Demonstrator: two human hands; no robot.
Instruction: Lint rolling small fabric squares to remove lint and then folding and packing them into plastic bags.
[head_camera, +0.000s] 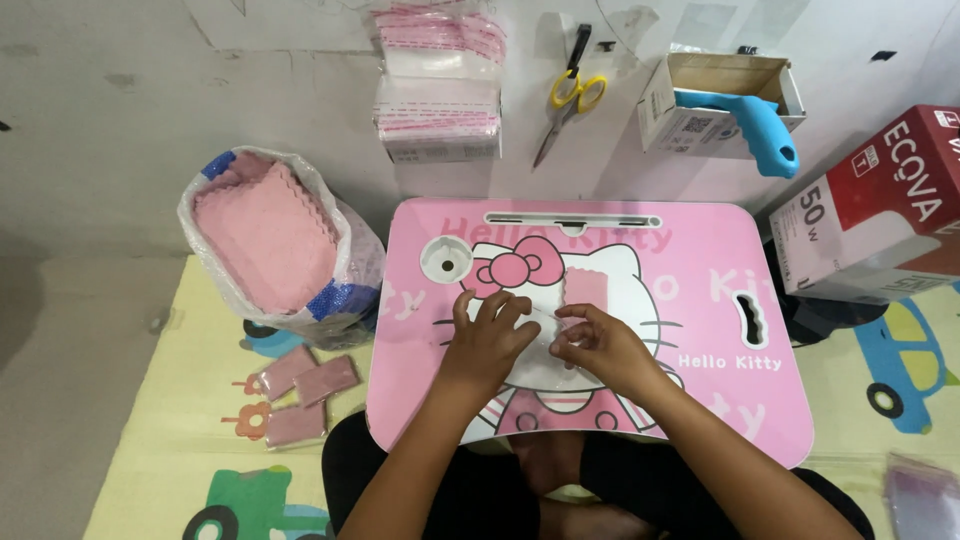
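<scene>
A small pink lap table (700, 390) with a cartoon cat print stands in front of me. Both my hands meet over its middle. My left hand (487, 340) and my right hand (600, 345) pinch the near end of a clear plastic sleeve (553, 322). A pink wavy-edged cloth (585, 285) sticks out of the sleeve's far end, lying flat on the table.
A plastic sack (340, 290) full of pink cloths stands left of the table, with three packed cloths (300, 395) on the mat beside it. Behind lie stacks of clear sleeves (437, 85), yellow scissors (570, 95), an open box holding a blue tool (755, 125), and a red-and-white carton (880, 205).
</scene>
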